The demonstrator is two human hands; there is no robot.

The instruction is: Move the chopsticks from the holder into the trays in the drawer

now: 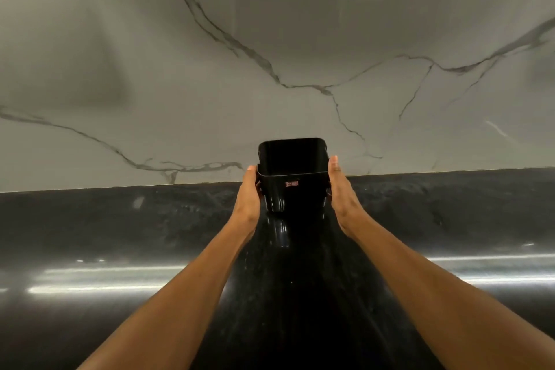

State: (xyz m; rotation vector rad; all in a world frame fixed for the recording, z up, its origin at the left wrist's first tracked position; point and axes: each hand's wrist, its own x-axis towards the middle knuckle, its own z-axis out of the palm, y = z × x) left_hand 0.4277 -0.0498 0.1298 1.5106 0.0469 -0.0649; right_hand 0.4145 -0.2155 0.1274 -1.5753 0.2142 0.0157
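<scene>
hands (292,189) flank holder | holder (292,171): glossy black, square-mouthed, small red label

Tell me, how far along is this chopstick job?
Probably near the end. The black holder shows no chopsticks sticking out, so emptying it looks done, though its dark inside is hard to read. In hand: the left hand and right hand grip its sides at the back of the black countertop, by the marble wall. The drawer and trays are out of view, so nothing there can be confirmed.
</scene>
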